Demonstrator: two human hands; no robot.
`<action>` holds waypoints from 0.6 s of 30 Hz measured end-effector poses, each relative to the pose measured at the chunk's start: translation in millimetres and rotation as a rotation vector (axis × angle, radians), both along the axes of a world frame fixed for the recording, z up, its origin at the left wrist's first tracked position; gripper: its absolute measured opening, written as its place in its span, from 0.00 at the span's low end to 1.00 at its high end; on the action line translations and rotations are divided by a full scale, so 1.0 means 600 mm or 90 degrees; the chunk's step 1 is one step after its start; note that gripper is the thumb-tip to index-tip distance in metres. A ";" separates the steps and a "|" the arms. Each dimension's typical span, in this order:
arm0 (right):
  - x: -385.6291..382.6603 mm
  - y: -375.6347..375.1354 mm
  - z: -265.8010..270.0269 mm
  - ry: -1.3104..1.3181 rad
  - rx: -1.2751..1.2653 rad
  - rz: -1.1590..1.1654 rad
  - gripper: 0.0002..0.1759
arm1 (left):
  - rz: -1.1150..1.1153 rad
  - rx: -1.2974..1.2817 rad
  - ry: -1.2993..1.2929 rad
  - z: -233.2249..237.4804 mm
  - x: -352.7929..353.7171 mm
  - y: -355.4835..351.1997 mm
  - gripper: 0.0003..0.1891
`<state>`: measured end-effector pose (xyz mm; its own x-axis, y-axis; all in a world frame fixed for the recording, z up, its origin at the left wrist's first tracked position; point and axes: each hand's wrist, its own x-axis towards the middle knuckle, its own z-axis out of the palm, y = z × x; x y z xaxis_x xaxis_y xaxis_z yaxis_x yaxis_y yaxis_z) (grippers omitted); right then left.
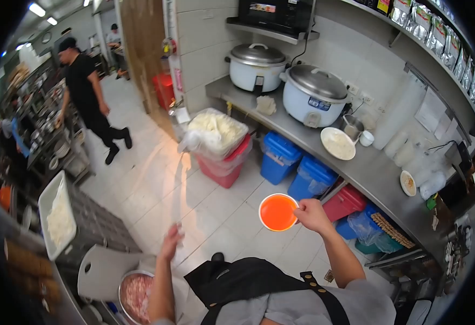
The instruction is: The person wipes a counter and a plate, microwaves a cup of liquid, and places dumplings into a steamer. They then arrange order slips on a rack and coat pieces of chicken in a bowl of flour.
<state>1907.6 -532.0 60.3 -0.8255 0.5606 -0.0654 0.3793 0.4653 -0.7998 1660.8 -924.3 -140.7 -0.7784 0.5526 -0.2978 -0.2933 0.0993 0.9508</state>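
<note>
My right hand (pixel 309 215) grips the side of a white-rimmed cup (pixel 261 216), holding it out over the floor. Bright orange liquid (pixel 278 212) shows inside it. My left hand (pixel 171 241) is raised above the floor with its fingers apart and loosely bent; I see no object in it. Below and to the left of that hand sits a metal bowl of raw pink meat (pixel 136 295). Beside the bowl lies a pale cutting board (pixel 102 275) with a hole for a handle.
A tub of white food (pixel 216 127) tops a red bin (pixel 222 168). Two rice cookers (pixel 256 67) and a white bowl (pixel 337 144) stand on the steel counter (pixel 375 172). Blue bins (pixel 278 157) sit underneath. A white tub (pixel 59 214) is at left; a person (pixel 83 89) walks farther back.
</note>
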 end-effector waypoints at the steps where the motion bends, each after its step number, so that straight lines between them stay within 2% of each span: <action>1: -0.010 0.030 0.001 0.012 -0.046 -0.069 0.13 | -0.022 0.003 0.153 0.000 -0.121 0.083 0.31; 2: -0.025 0.056 0.011 0.017 -0.043 -0.085 0.13 | -0.069 -0.010 0.167 0.145 -0.179 0.191 0.24; 3: -0.036 0.080 0.025 0.027 -0.044 -0.134 0.13 | -0.056 0.053 0.232 0.181 -0.268 0.305 0.19; 4: -0.044 0.103 0.036 0.034 -0.044 -0.181 0.13 | -0.075 0.037 0.243 0.259 -0.327 0.417 0.16; 5: -0.053 0.132 0.042 0.038 -0.041 -0.193 0.13 | -0.018 0.139 0.273 0.335 -0.347 0.539 0.16; 6: -0.060 0.157 0.044 0.037 -0.023 -0.221 0.13 | -0.056 0.166 0.473 0.379 -0.400 0.653 0.24; 7: -0.073 0.188 0.048 0.042 0.001 -0.247 0.13 | -0.095 0.314 0.417 0.414 -0.440 0.780 0.30; 8: -0.086 0.215 0.050 0.065 -0.044 -0.289 0.12 | -0.140 0.379 0.257 0.497 -0.429 0.868 0.30; 9: -0.098 0.242 0.057 0.068 -0.042 -0.300 0.12 | -0.153 0.371 0.307 0.551 -0.444 0.959 0.25; 10: -0.109 0.275 0.067 0.055 -0.003 -0.299 0.12 | -0.141 0.494 0.257 0.590 -0.464 1.062 0.22; 12: -0.126 0.345 0.088 0.043 0.021 -0.296 0.11 | -0.109 0.536 0.111 0.666 -0.486 1.210 0.21; 13: -0.135 0.384 0.101 0.048 0.028 -0.296 0.11 | -0.032 0.554 0.109 0.694 -0.486 1.271 0.12; 15: -0.155 0.453 0.133 0.002 0.027 -0.300 0.10 | -0.084 0.530 0.139 0.710 -0.577 1.419 0.17; 16: -0.183 0.461 0.188 0.022 -0.041 -0.328 0.10 | -0.003 0.525 0.116 0.713 -0.599 1.474 0.06; 18: -0.200 0.537 0.202 0.034 0.009 -0.302 0.10 | 0.110 0.508 0.061 0.722 -0.641 1.569 0.05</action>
<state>1787.4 -209.9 181.5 -0.4805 0.8768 -0.0198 0.5110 0.2616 -0.8188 1276.2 16.9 292.7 -0.8739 0.4402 0.2063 -0.1561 -0.6560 0.7384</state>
